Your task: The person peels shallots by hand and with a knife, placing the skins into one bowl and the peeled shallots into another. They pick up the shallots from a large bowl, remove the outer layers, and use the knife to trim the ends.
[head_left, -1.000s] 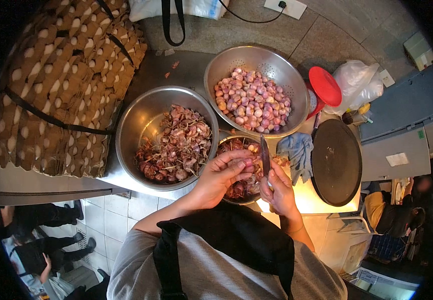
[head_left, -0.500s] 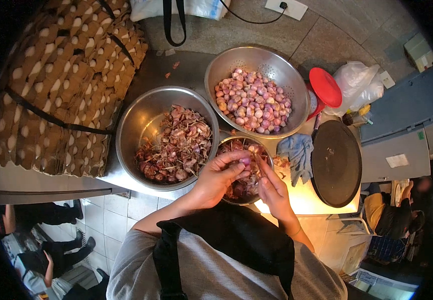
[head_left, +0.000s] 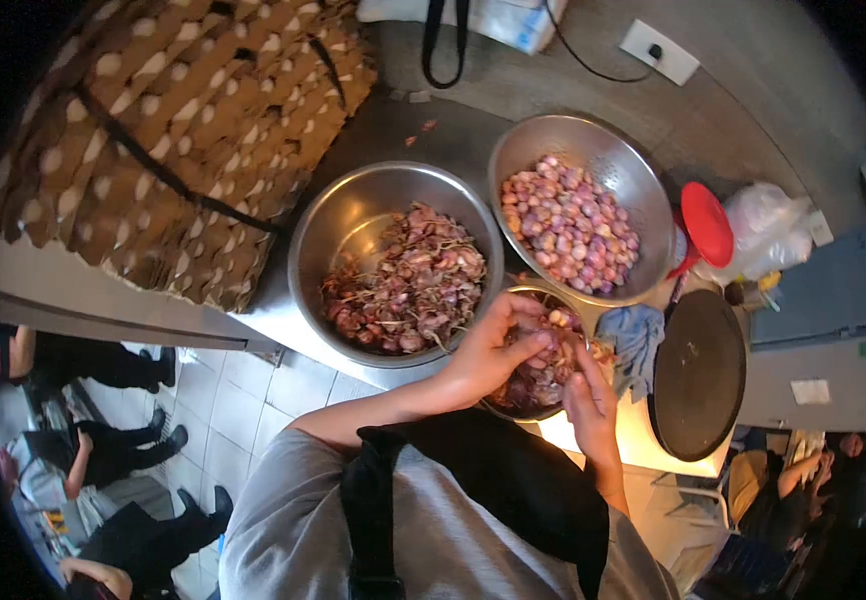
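Observation:
My left hand is closed, thumb against fingers, over a small metal bowl of shallots and skins. A shallot at its fingertips is mostly covered. My right hand is closely beside it above the bowl's right side, fingers pinched together; what they hold is too small to make out. To the left, a large steel bowl contains unpeeled shallots with dry skins and stalks. Beyond the small bowl, a steel colander holds many peeled shallots.
A blue cloth and a round black tray lie right of the small bowl. Behind them are a red lid and a plastic bag. Stacked egg trays stand at the left. Other people are around the floor.
The view has turned, so the bowls appear farther right. My hands remain over the small bowl; the shallot at my left fingertips is now less visible.

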The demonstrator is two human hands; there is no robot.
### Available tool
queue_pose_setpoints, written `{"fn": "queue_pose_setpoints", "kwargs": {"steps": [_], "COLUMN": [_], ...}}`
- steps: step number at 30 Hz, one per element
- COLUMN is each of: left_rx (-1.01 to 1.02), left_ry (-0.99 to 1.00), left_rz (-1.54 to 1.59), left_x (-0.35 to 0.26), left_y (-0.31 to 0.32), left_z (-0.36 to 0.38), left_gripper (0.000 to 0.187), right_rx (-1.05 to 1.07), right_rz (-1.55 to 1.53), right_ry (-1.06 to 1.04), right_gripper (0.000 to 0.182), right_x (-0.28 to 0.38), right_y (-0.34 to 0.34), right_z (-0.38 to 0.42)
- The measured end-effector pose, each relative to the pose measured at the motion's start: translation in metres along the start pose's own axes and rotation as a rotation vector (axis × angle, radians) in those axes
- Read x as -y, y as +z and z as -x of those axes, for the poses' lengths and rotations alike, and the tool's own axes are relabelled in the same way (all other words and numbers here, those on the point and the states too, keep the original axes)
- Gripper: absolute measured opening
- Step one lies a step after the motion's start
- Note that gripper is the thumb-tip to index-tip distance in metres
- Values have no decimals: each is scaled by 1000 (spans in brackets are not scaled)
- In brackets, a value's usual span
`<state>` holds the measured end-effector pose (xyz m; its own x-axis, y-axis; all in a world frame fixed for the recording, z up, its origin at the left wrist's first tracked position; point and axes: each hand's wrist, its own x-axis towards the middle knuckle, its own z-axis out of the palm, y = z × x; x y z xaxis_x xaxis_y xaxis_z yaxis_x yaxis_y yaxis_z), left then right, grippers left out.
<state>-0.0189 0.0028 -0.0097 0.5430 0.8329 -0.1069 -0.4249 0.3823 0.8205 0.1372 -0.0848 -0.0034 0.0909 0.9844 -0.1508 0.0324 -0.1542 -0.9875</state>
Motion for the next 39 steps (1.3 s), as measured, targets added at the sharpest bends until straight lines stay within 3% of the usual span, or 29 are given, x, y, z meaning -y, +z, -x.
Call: {"fn": "queue_pose_setpoints", "kwargs": {"steps": [4,7,10,13,15,17,19,22,25,26,36,39], "left_rx": [-87,37,57,27,-98,-168,-97,221,72,136,69,115], "left_ry": [-22,142,229,387,338,260,-230,-408,-285,-360,-679,-906], "left_rz": [21,122,-5,-430,-943,-1247,-1458,-1752,-1734,-1715,-1504,-1090], "left_x": [-8,-27,-49,-67,-81,-84,-89,-70,-56,-50,-55,-70], "left_y": [4,18,14,-30,-73,-126,-158,-195,-186,-189,-190,-179], "left_z": [-27,-52,-63,-79,-87,-95,-90,-82,-65,-68,-61,-59], "left_gripper": [25,29,32,27,17,16,18,25,48,65,83,88], "right_rx": [-92,-88,-83,-65,-54,-48,-41,-37,-21,-13,-22,-37], "right_rz": [-74,-28,-13,-1,-7,-20,-41,-50,-57,-59,-47,-46], "right_ry": [-16,-22,-25,-43,-48,-47,-52,-56,-44,-37,-15,-17], "right_gripper": [42,41,41,41,41,41,40,40,40,40,41,41], "right_x": [1,3,-1,-7,-10,-9,-8,-8,-5,-4,-5,-3], "right_y": [-8,-4,-3,-8,-10,-9,-8,-5,-3,-3,-3,-2], "right_z": [-3,-2,0,0,1,-1,-2,-4,-4,-4,2,4]}}
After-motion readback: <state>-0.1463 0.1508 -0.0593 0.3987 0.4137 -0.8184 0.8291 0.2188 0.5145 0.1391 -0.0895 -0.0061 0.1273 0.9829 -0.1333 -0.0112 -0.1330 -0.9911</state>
